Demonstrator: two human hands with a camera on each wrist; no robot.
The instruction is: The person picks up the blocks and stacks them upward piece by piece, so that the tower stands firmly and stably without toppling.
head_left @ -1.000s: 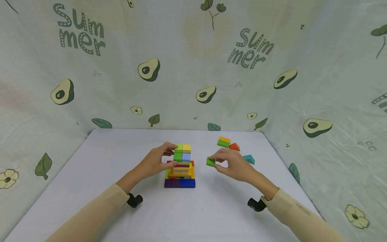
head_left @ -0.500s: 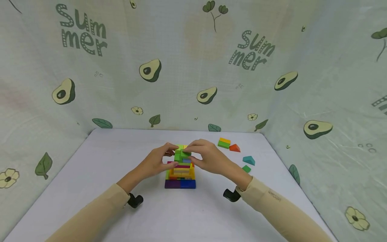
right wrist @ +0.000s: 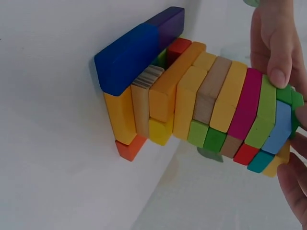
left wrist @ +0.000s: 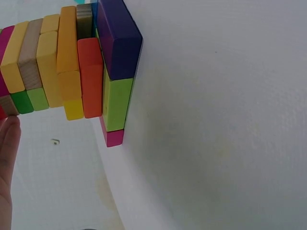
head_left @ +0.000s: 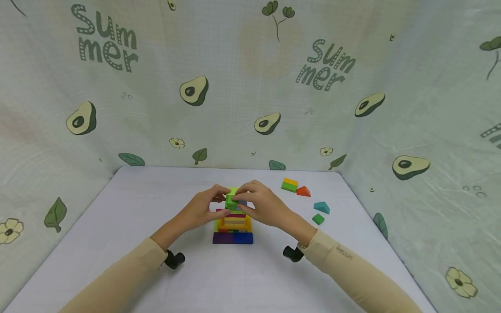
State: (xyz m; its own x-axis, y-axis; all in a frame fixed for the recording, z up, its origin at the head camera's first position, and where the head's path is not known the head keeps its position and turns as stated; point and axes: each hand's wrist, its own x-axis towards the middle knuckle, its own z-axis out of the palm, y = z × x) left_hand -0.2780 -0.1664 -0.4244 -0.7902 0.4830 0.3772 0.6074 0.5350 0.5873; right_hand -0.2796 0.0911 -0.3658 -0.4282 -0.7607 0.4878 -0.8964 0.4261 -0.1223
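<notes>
A tower of coloured wooden blocks [head_left: 235, 221] stands on the table, with a purple block [left wrist: 120, 43] and a blue block [right wrist: 127, 60] side by side at its front base. My left hand [head_left: 205, 206] holds the upper part from the left, its thumb near the front and a finger reaching the back side. With my right hand [head_left: 260, 202] I pinch a small green block [head_left: 231, 200] at the tower's top, against the front of the upper layer. My right fingers partly cover the top blocks. A light blue block [right wrist: 278, 123] lies just under them.
To the right on the table lie a yellow-and-green pair of blocks [head_left: 289, 185], an orange-red wedge [head_left: 303, 191], a teal wedge [head_left: 322, 207] and a small green block [head_left: 318, 219]. A printed cloth [head_left: 227, 130] hangs behind the table.
My right hand has carried the green block left from beside the tower to its top. Another green block on the table has come into view. The left hand has stayed at the tower.
</notes>
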